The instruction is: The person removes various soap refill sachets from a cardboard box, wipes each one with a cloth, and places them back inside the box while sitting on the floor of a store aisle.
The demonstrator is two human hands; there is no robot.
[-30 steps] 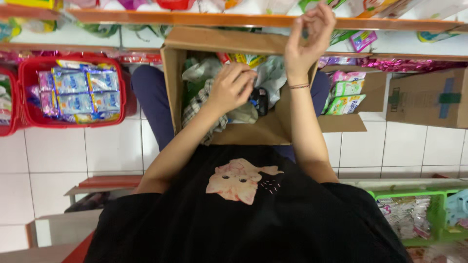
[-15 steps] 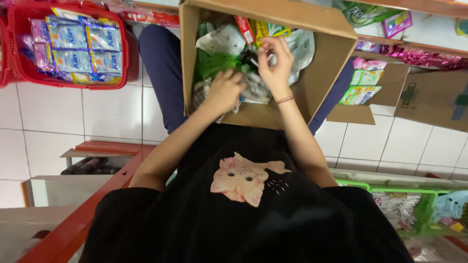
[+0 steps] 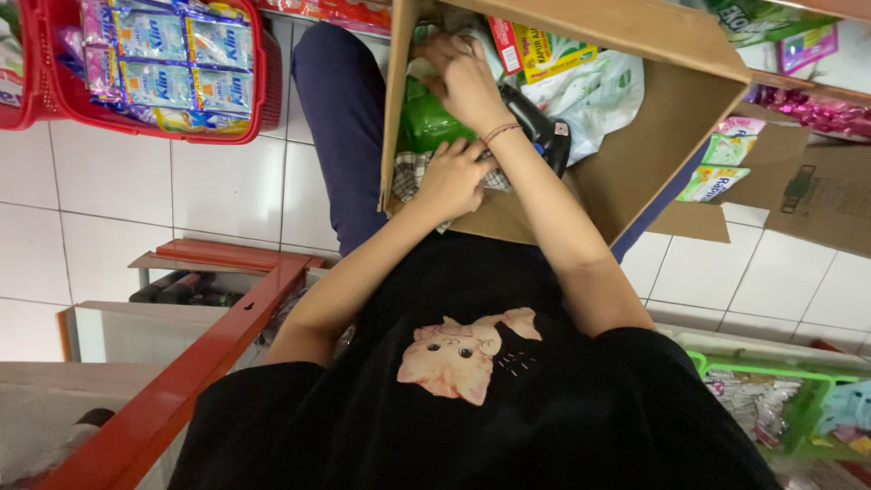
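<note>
Grip-wise, the left hand [image 3: 451,177] is closed on a checked grey cloth [image 3: 410,172] inside the open brown cardboard box [image 3: 635,163] held on the lap; the right hand [image 3: 463,77] is pressed, fingers curled, onto a shiny green plastic pouch [image 3: 425,122]. Contents are probably best shifted slowly so nothing's tipped out.

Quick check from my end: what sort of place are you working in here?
Most likely a small grocery or sundries shop. A red basket holds rows of sachet packets, a green crate holds more packets, and both hands are inside a cardboard box of mixed packaged goods on a white tiled floor.
</note>
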